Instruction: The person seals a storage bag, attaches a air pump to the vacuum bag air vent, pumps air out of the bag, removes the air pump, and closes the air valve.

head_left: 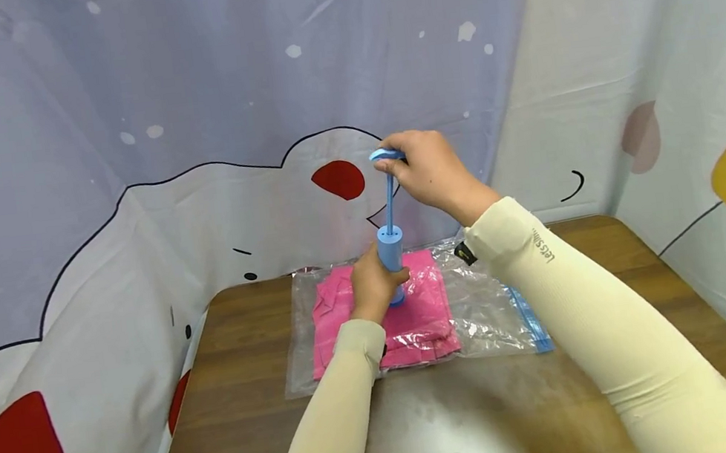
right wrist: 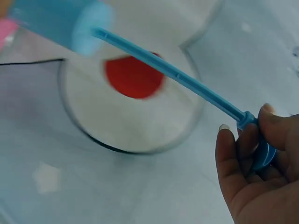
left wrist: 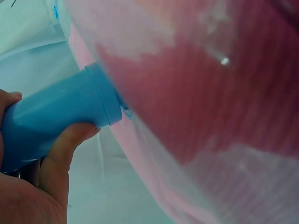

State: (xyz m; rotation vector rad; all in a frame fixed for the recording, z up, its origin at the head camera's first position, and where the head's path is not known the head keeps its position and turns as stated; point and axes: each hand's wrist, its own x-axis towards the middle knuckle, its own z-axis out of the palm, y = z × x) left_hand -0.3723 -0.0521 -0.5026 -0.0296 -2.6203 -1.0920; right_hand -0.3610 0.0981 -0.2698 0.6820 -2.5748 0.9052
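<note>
A blue hand pump stands upright on a clear plastic storage bag with folded pink cloth inside. My left hand grips the pump's barrel, fingers and thumb wrapped round it. In the left wrist view the barrel's lower end meets the bag's surface. My right hand holds the pump's handle above. The thin rod is drawn well out of the barrel, as the right wrist view shows. Part of the handle is hidden in the right hand's fingers.
The bag lies on a wooden table near its back edge. A blue zip strip runs along the bag's right end. Behind and beside the table hangs a printed curtain. A pale, shiny patch shows on the tabletop in front.
</note>
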